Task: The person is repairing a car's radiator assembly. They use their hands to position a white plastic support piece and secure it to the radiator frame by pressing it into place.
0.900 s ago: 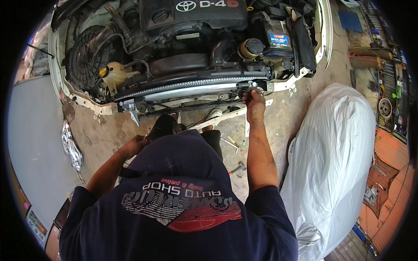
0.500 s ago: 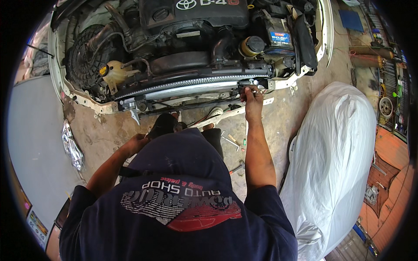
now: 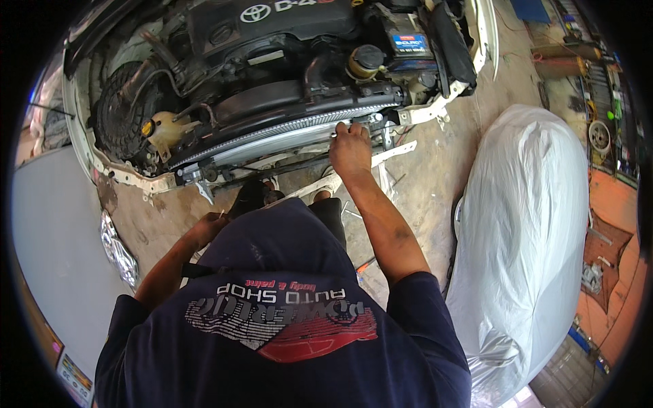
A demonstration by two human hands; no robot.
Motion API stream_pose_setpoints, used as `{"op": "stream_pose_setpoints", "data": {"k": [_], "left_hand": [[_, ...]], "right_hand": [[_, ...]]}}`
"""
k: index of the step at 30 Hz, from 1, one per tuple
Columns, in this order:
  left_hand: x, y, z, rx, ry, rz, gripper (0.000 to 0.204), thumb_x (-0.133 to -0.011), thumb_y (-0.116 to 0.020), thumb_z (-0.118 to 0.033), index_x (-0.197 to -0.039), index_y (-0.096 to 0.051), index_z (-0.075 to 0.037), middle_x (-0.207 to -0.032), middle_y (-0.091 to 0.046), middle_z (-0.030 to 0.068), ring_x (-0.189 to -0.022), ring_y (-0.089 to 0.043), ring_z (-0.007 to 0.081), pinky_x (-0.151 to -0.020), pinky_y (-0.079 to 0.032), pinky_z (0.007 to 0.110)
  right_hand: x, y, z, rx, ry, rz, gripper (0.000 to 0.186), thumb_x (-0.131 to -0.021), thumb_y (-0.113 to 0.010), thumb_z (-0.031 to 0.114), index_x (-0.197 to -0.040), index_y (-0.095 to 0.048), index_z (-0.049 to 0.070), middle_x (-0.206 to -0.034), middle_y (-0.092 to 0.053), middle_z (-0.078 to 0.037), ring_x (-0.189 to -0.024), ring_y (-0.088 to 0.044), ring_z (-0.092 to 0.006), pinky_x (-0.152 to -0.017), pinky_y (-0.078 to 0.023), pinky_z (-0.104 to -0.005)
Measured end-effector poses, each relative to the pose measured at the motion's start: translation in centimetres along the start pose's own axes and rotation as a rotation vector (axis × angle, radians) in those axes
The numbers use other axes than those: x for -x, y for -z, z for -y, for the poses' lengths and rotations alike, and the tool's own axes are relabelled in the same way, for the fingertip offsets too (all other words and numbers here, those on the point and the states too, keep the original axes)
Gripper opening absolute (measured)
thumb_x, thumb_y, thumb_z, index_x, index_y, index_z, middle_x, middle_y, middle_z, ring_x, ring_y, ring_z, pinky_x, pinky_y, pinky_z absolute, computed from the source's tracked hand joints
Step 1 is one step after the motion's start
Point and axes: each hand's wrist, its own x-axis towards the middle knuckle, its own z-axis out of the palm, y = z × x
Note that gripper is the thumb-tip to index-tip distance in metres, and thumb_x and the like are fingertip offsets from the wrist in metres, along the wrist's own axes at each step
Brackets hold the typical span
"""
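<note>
Since the earlier frames my view has drifted right and tipped, so the engine bay sits further up and left, while my right hand [image 3: 350, 148] has stayed at the same spot on the radiator [image 3: 272, 139]. Right hand: reached forward, knuckles up, fingers curled down together onto the radiator's top edge near its right end. A small bright metal piece shows just left of the fingertips; whether I pinch it I cannot tell. Left hand [image 3: 204, 228]: low, near my knee, over the concrete floor [image 3: 156, 224], fingers loosely curled; a thin pale sliver shows at the fingertips, too small to identify.

Radiator position: a long silver finned strip across the open front of the car, tilted, lower at left, higher at right, with a white frame rail [image 3: 136, 180] below it.

Labels and markings:
- Engine cover [image 3: 272, 20], black, top centre, with a silver oval emblem and silver lettering.
- Battery [image 3: 405, 37], top right, dark case with a blue rectangular label.
- Coolant tank [image 3: 160, 129], pale plastic, left, yellow round cap.
- Round black cap on a yellowish reservoir [image 3: 364, 61], between engine cover and battery.
- My dark shirt [image 3: 286, 340] carries white lettering and a red graphic, upside down in this view.

To my right, a car under a silver cover [image 3: 524, 238]. Crumpled foil [image 3: 115, 248] lies on the floor at left.
</note>
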Motion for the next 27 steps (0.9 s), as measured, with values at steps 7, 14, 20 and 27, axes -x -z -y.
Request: {"op": "stream_pose_setpoints", "data": {"k": [7, 14, 20, 27], "left_hand": [[-2.1, 0.7, 1.3, -0.115, -0.171, 0.010, 0.040, -0.107, -0.055, -0.032, -0.115, -0.075, 0.002, -0.105, -0.077, 0.0118, -0.095, -0.070, 0.0200, -0.087, -0.055, 0.036], [-1.0, 0.4, 0.8, -0.027, -0.106, 0.045, 0.039, -0.106, -0.056, -0.031, -0.118, -0.073, 0.002, -0.103, -0.076, 0.0099, -0.095, -0.070, 0.0188, -0.087, -0.055, 0.034], [-1.0, 0.4, 1.6, -0.105, -0.192, 0.020, 0.038, -0.106, -0.057, -0.031, -0.118, -0.074, 0.001, -0.106, -0.077, 0.0098, -0.097, -0.070, 0.0192, -0.088, -0.055, 0.035], [-0.2, 0.4, -0.1, -0.064, -0.083, 0.002, 0.039, -0.105, -0.058, -0.028, -0.124, -0.072, 0.003, -0.111, -0.077, 0.0122, -0.101, -0.071, 0.0210, -0.093, -0.055, 0.035]], "right_hand": [[1.8, -1.1, -6.0, -1.217, -0.480, -0.169, 0.017, -0.106, -0.065, 0.018, -0.100, -0.067, 0.002, -0.092, -0.071, -0.009, -0.080, -0.065, -0.0219, -0.072, -0.052, -0.0374], [-0.8, -0.5, -9.3, -1.695, -0.774, 0.038, 0.025, -0.112, -0.054, 0.025, -0.103, -0.066, 0.005, -0.084, -0.071, -0.009, -0.069, -0.062, -0.0194, -0.063, -0.047, -0.0324], [-2.1, -0.4, -11.2, -1.728, -0.865, 0.002, 0.029, -0.112, -0.053, 0.027, -0.103, -0.067, 0.004, -0.078, -0.069, -0.009, -0.063, -0.059, -0.0191, -0.057, -0.045, -0.0332], [-3.1, -0.5, -11.4, -1.688, -0.968, 0.112, 0.026, -0.111, -0.050, 0.027, -0.101, -0.065, 0.007, -0.079, -0.068, -0.009, -0.064, -0.059, -0.0198, -0.058, -0.044, -0.0330]]}}
